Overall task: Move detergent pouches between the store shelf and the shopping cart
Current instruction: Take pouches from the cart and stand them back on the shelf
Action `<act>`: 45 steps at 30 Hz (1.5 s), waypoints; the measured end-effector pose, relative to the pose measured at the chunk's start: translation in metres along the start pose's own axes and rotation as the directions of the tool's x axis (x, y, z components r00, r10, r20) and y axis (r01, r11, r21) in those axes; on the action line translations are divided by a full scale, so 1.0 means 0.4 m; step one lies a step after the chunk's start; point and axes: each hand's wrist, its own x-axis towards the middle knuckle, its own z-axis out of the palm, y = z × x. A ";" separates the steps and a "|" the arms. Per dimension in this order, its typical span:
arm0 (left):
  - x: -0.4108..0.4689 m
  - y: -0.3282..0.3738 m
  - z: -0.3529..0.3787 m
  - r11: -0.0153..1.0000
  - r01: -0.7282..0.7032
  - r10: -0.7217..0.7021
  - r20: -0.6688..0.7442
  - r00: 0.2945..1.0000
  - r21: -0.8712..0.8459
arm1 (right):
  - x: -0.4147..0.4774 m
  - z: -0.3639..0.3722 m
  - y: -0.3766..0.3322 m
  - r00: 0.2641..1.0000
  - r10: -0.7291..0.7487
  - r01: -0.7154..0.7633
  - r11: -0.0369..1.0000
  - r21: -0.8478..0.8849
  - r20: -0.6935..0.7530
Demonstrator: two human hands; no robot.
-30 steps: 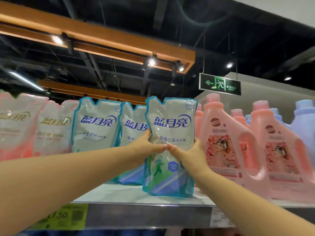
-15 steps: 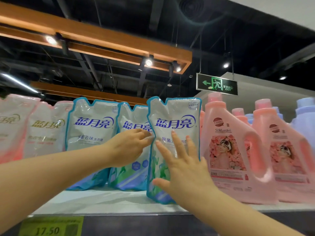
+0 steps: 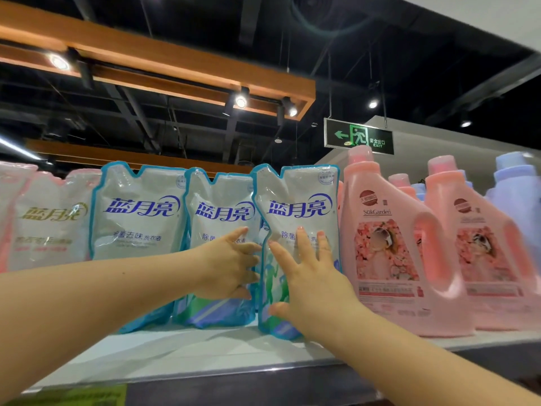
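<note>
Three blue-edged detergent pouches stand in a row on the white shelf (image 3: pixel 181 350). The rightmost pouch (image 3: pixel 301 200) stands upright beside a pink bottle. My right hand (image 3: pixel 307 276) presses flat against its front with fingers spread. My left hand (image 3: pixel 231 262) rests against the middle pouch (image 3: pixel 222 206), its fingertips reaching the left edge of the rightmost pouch. The left pouch (image 3: pixel 137 212) stands untouched. The shopping cart is out of view.
Pale pink pouches (image 3: pixel 49 218) fill the shelf's left end. Large pink detergent bottles (image 3: pixel 389 247) and a lilac bottle (image 3: pixel 515 183) stand at the right. A green price tag (image 3: pixel 73 395) sits on the shelf's front edge. An exit sign (image 3: pixel 358 136) hangs overhead.
Both hands let go of the rightmost pouch, which now stands on the shelf further back. My right hand opened flat against it; my left hand shifted onto the middle pouch.
</note>
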 end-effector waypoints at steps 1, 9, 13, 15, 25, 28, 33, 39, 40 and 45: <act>-0.005 -0.008 0.009 0.999 0.009 -0.008 -0.036 0.999 0.041 | 0.006 0.004 0.004 1.000 0.001 -0.001 1.000 -0.007 0.009; -0.009 -0.009 0.030 0.999 0.035 -0.037 0.055 0.998 0.042 | 0.062 0.036 0.030 0.998 -0.009 0.010 1.000 -0.012 0.069; -0.011 -0.014 0.039 0.999 0.026 -0.026 0.006 1.000 0.023 | 0.089 0.036 0.049 0.993 -0.039 0.039 0.999 0.000 0.115; -0.010 -0.016 0.046 1.000 0.013 -0.014 -0.055 0.998 -0.006 | 0.098 0.037 0.052 0.992 -0.047 0.047 0.999 0.002 0.116; -0.014 -0.019 0.038 1.000 0.018 -0.018 -0.002 1.000 0.008 | 0.100 0.043 0.057 0.988 -0.123 0.127 0.991 -0.038 0.091; -0.005 -0.014 0.036 1.000 0.014 -0.016 -0.108 0.994 -0.019 | 0.105 0.051 0.063 0.986 -0.139 0.135 0.990 0.052 0.090; 0.009 -0.004 0.048 0.999 -0.006 -0.006 -0.244 0.970 -0.048 | 0.119 0.066 0.063 0.988 -0.128 0.119 0.988 0.096 0.090; 0.032 0.010 0.060 0.992 0.085 -0.107 -0.256 0.961 -0.094 | 0.134 0.077 0.038 0.994 -0.078 0.075 0.996 0.043 0.073; 0.034 0.013 0.060 0.990 0.107 -0.127 -0.252 0.959 -0.093 | 0.134 0.077 0.036 0.995 -0.078 0.075 0.996 0.039 0.068; 0.022 0.013 0.062 0.995 0.090 -0.095 -0.143 0.985 -0.040 | 0.145 0.092 0.041 0.995 -0.085 0.083 0.996 0.033 0.054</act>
